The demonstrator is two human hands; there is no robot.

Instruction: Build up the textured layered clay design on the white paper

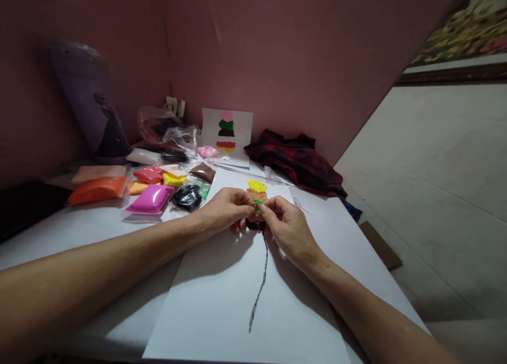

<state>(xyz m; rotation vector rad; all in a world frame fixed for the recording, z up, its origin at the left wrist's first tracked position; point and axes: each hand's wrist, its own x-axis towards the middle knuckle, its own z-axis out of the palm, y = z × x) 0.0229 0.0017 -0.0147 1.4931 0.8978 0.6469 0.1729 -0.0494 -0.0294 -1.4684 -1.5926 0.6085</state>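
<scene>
My left hand (232, 208) and my right hand (291, 226) meet over a white sheet of paper (222, 311). Both are closed, thumbs against fingers, and a small bit of green modelling clay (259, 202) shows between their fingertips. Under and behind them is a clay picture with a yellow top (257, 186), an orange-brown part (257, 195) and a dark brown base (255, 225); my fingers cover its middle. A dark drawn line (263, 271) runs from the picture toward me.
Clay packets lie to the left, among them magenta (149, 199), orange (98, 189) and black (187, 197). A sheet with coloured clay patches (241, 126) leans on the wall. Dark red cloth (297, 158) lies behind right; a purple cylinder (85, 100) stands back left.
</scene>
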